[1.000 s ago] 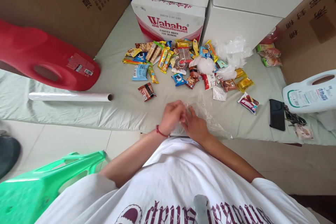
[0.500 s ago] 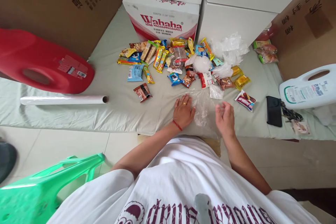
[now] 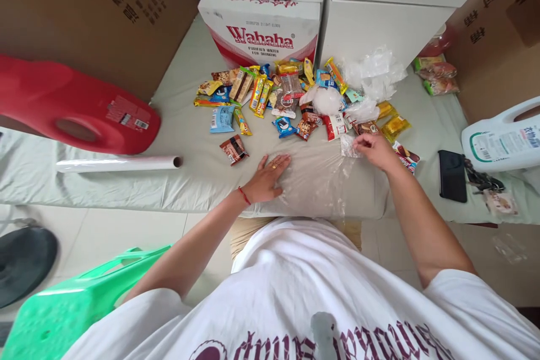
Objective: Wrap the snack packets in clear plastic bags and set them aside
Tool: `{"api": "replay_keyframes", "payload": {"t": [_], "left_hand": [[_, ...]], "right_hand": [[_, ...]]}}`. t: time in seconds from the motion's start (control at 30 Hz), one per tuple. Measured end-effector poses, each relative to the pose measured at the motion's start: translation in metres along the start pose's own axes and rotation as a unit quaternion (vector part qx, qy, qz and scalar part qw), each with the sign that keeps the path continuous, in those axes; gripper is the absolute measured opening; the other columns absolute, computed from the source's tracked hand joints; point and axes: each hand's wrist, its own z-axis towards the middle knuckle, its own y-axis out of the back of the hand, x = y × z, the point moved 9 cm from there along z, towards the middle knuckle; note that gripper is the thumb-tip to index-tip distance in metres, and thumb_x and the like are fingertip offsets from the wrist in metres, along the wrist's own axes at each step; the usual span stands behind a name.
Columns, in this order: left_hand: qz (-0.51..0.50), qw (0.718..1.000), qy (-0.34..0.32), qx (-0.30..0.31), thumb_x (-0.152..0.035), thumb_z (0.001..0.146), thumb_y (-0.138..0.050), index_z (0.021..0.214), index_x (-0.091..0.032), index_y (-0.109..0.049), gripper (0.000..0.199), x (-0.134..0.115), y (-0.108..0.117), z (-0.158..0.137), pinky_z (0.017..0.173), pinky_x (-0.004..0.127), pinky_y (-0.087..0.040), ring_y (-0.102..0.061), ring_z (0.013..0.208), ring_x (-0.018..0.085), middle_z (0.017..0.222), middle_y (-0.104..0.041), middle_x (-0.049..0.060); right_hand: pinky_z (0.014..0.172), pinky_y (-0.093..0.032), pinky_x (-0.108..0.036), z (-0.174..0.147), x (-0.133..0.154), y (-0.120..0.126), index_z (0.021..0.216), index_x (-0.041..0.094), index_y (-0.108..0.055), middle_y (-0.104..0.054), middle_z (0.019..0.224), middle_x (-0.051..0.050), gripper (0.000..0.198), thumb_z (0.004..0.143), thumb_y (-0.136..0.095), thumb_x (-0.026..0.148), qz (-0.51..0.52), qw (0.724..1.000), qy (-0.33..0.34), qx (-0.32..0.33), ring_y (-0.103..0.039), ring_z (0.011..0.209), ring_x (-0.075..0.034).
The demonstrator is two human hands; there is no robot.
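A thin clear plastic bag (image 3: 318,180) lies spread on the cloth-covered surface in front of me. My left hand (image 3: 265,180), with a ring and a red wrist string, rests flat over its left side, fingers spread. At the bag's upper right, my right hand (image 3: 375,150) pinches the film between thumb and fingers. Just beyond lies a small crumpled clear wrapper (image 3: 348,145), close to the right fingertips. A wafer packet (image 3: 408,156) is partly hidden behind the right wrist. A brown snack packet (image 3: 234,150) lies up and left of my left hand.
Behind the bag lies a pile of wrapped snacks (image 3: 259,95), with crumpled clear bags (image 3: 375,73) at its right. A Wahaha carton (image 3: 261,31) stands behind. Left are a red jug (image 3: 80,107) and a white roll (image 3: 118,164); right, a phone (image 3: 452,176) and white jug (image 3: 502,140).
My hands have moved apart, the left one leftward and the right one up and to the right. The clear bag is now spread wider and flatter between them.
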Motion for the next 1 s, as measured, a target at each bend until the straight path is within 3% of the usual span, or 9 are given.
{"api": "replay_keyframes", "payload": {"t": [0.13, 0.27, 0.37, 0.5, 0.7, 0.8, 0.87, 0.97, 1.0], "left_hand": [[-0.023, 0.999, 0.043, -0.016, -0.023, 0.072, -0.054, 0.164, -0.017, -0.023, 0.098, 0.014, 0.003, 0.0, 0.128, 0.06, 0.001, -0.018, 0.16, 0.031, 0.172, -0.021, 0.015], [-0.073, 0.994, 0.075, -0.045, -0.027, 0.087, -0.045, 0.158, -0.018, -0.038, 0.072, 0.013, 0.002, -0.002, 0.129, 0.057, -0.003, -0.019, 0.16, 0.026, 0.171, -0.027, 0.012], [-0.062, 0.984, 0.137, -0.099, -0.036, 0.099, -0.036, 0.135, -0.022, -0.062, 0.047, 0.009, 0.012, -0.01, 0.128, 0.059, -0.014, -0.023, 0.159, 0.027, 0.167, -0.038, 0.009], [0.044, 0.956, 0.209, -0.202, -0.033, 0.096, -0.047, 0.115, -0.02, -0.073, 0.035, -0.013, 0.038, -0.026, 0.113, 0.061, -0.035, -0.037, 0.146, 0.039, 0.154, -0.051, 0.016], [0.013, 0.976, 0.057, -0.208, -0.03, 0.1, -0.039, 0.128, -0.018, -0.069, 0.042, -0.051, 0.023, 0.005, 0.102, 0.05, -0.047, -0.057, 0.118, 0.03, 0.125, -0.068, 0.016], [0.029, 0.97, 0.096, -0.22, -0.031, 0.103, -0.035, 0.14, -0.016, -0.061, 0.048, -0.027, 0.014, 0.022, 0.11, 0.052, -0.041, -0.049, 0.138, 0.031, 0.149, -0.057, 0.017], [0.051, 0.967, 0.115, -0.221, -0.035, 0.105, -0.032, 0.145, -0.016, -0.056, 0.051, -0.014, 0.012, 0.025, 0.117, 0.053, -0.035, -0.043, 0.146, 0.031, 0.156, -0.052, 0.015], [0.068, 0.967, 0.12, -0.212, -0.04, 0.106, -0.03, 0.148, -0.019, -0.054, 0.053, -0.01, 0.012, 0.02, 0.123, 0.056, -0.025, -0.041, 0.15, 0.031, 0.159, -0.05, 0.014], [0.07, 0.967, 0.122, -0.211, -0.041, 0.106, -0.029, 0.148, -0.02, -0.054, 0.053, -0.01, 0.014, 0.017, 0.124, 0.057, -0.022, -0.041, 0.15, 0.031, 0.158, -0.05, 0.013]], "right_hand": [[0.079, -0.046, -0.036, 0.019, 0.024, 0.023, 0.088, 0.013, -0.075, -0.069, 0.087, -0.01, 0.019, 0.088, -0.06, 0.024, -0.19, 0.979, 0.057, -0.043, -0.06, 0.081, -0.021], [0.096, -0.045, -0.043, -0.026, 0.091, 0.015, 0.104, 0.01, -0.075, -0.066, 0.108, -0.016, 0.033, 0.095, -0.044, 0.016, -0.279, 0.928, 0.151, -0.197, -0.058, 0.11, -0.029], [0.095, -0.051, -0.04, -0.075, 0.136, -0.078, 0.1, 0.016, -0.076, -0.07, 0.103, -0.012, 0.026, 0.093, -0.051, 0.011, -0.256, 0.925, 0.279, -0.023, -0.059, 0.105, -0.026], [0.117, -0.04, -0.048, -0.124, 0.15, -0.188, 0.134, 0.016, -0.066, -0.059, 0.146, -0.014, 0.038, 0.098, -0.059, 0.024, -0.222, 0.898, 0.346, 0.155, -0.048, 0.137, -0.029], [0.123, -0.031, -0.051, -0.137, 0.127, -0.234, 0.136, 0.013, -0.066, -0.066, 0.139, -0.017, 0.045, 0.1, -0.061, 0.039, -0.187, 0.884, 0.357, 0.239, -0.048, 0.142, -0.031], [0.122, -0.034, -0.048, -0.162, 0.128, -0.217, 0.138, 0.015, -0.064, -0.062, 0.145, -0.014, 0.046, 0.101, -0.06, 0.041, -0.132, 0.847, 0.437, 0.273, -0.049, 0.142, -0.026], [0.119, -0.04, -0.043, -0.163, 0.119, -0.178, 0.133, 0.019, -0.067, -0.066, 0.139, -0.01, 0.036, 0.104, -0.053, 0.036, -0.094, 0.866, 0.44, 0.218, -0.054, 0.136, -0.022], [0.111, -0.046, -0.043, -0.128, 0.06, -0.068, 0.128, 0.024, -0.068, -0.07, 0.128, -0.01, 0.034, 0.104, -0.044, 0.026, -0.125, 0.954, 0.269, -0.039, -0.059, 0.127, -0.023], [0.113, -0.043, -0.048, -0.119, 0.029, -0.024, 0.133, 0.024, -0.065, -0.067, 0.132, -0.012, 0.037, 0.103, -0.044, 0.026, -0.172, 0.958, 0.178, -0.144, -0.056, 0.13, -0.026]]}}
